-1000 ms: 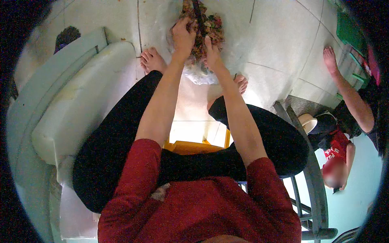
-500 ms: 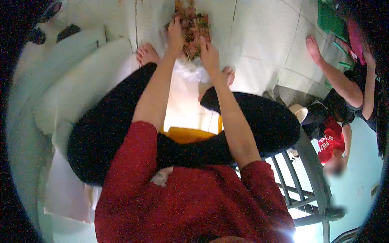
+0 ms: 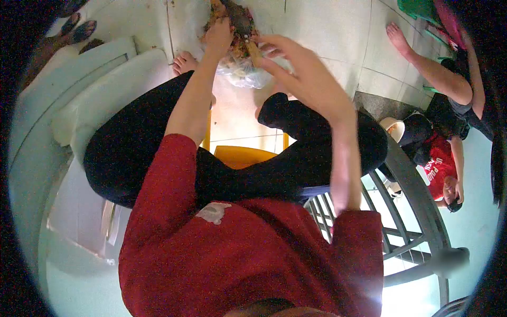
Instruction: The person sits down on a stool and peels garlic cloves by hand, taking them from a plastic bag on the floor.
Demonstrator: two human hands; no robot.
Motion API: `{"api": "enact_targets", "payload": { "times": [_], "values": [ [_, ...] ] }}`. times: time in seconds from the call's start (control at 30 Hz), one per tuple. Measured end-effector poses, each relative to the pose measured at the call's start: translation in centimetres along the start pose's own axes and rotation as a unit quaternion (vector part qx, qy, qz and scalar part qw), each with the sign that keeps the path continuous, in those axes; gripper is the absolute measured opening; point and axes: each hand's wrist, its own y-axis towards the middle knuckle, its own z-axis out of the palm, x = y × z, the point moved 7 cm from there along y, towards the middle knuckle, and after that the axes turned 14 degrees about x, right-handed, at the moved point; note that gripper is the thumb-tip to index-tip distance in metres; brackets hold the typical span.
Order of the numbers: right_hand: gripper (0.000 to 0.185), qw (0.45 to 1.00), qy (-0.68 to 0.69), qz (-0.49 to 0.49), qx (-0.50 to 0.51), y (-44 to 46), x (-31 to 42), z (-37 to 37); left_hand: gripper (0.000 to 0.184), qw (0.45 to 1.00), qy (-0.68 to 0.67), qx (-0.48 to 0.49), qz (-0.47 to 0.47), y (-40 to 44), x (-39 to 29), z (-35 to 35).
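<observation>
A heap of brown, reddish and dark green bits point(image 3: 242, 24) lies on a crumpled clear plastic bag point(image 3: 248, 74) on the floor, at the top of the view. My left hand point(image 3: 219, 38) reaches into the left side of the heap with its fingers curled closed; what they grip is hidden. At the heap's right edge my right hand point(image 3: 306, 66) is lifted, its thumb and index finger curved around a slim yellowish piece point(image 3: 254, 53). This piece is too blurred to name. The right hand's other fingers are bent and apart.
A yellow plastic stool point(image 3: 245, 157) shows between my legs. On the left is a rounded white object point(image 3: 113, 82). Dark metal railings point(image 3: 409, 211) stand at the right. One person in red point(image 3: 440, 161) sits beyond; another person's bare leg point(image 3: 435, 74) extends nearby.
My right hand has pulled back from the heap to the right and turned, with the yellowish piece now at its fingertips. My left hand stays at the heap. The view has shifted slightly.
</observation>
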Motion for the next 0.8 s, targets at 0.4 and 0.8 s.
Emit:
{"api": "enact_targets", "payload": {
  "times": [0.4,0.8],
  "values": [
    [0.045,0.966,-0.233,0.092,-0.056,-6.7,2.9,-4.9,0.051,0.947,0.143,0.256,0.132,-4.0,-6.1,-8.1],
    [0.030,0.950,-0.035,-0.063,-0.305,-16.5,10.7,-5.7,0.035,0.963,0.042,-0.248,0.093,-38.5,-12.9,-34.8]
  ]
}}
